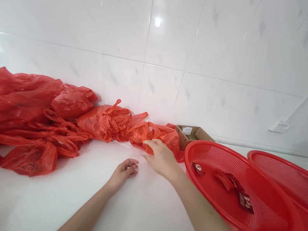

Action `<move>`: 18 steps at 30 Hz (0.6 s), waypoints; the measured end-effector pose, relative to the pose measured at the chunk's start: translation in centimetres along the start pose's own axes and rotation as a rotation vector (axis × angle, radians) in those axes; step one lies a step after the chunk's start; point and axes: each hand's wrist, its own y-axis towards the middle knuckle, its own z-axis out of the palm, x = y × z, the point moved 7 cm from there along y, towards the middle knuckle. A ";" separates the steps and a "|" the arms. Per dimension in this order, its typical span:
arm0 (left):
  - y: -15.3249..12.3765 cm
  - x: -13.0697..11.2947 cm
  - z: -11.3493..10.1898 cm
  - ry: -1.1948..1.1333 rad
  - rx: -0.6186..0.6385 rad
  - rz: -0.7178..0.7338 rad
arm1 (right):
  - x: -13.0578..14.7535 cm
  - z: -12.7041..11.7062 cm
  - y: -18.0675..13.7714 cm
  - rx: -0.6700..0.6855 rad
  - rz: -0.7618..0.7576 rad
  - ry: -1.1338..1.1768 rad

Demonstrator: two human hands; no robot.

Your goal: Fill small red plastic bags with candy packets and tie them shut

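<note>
My right hand (161, 157) reaches over the white tabletop, fingers apart, close to a red plastic bag (155, 132) with crumpled handles. Whether the fingertips touch that bag I cannot tell; no object shows in the hand. Lower and to the left, my left hand (123, 173) hovers at or just over the table, its fingers loosely curled with nothing visible in them. Right of my right forearm stands a red plastic basket (191, 177) with mesh sides. Inside it lie a few small packets, among them a dark wrapped packet (245, 202) and a red packet (224, 180).
Another red bag (105, 122) and a large heap of red bags (17, 100) line the wall to the left. A shallow cardboard box (195, 132) sits behind the basket. A second red basket (288, 173) stands at far right, below a wall socket (279, 126).
</note>
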 end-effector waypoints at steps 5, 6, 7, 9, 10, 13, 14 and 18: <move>0.1 0.2 -0.7 0.117 -0.033 0.087 | -3.7 4.9 4.0 0.008 0.207 -0.098; 0.0 -0.3 -0.9 0.205 -0.064 0.150 | -4.4 4.8 3.9 -0.038 0.225 -0.088; -0.3 -1.1 -1.0 0.317 -0.111 0.241 | -5.0 4.4 3.5 -0.104 0.225 -0.056; -1.1 -3.4 -0.9 0.581 -0.237 0.473 | -5.4 3.0 2.2 -0.272 0.169 0.064; -1.5 -4.6 -0.4 0.713 -0.290 0.590 | -5.3 2.2 1.4 -0.351 0.121 0.147; -1.3 -6.3 2.9 1.055 -0.288 0.808 | -4.4 0.6 -0.9 -0.485 -0.021 0.391; -0.7 -6.3 4.2 1.139 -0.249 0.820 | -4.0 0.1 -1.6 -0.511 -0.050 0.463; 2.6 -4.8 8.2 1.226 -0.130 0.674 | -2.4 -1.9 -4.9 -0.590 -0.108 0.682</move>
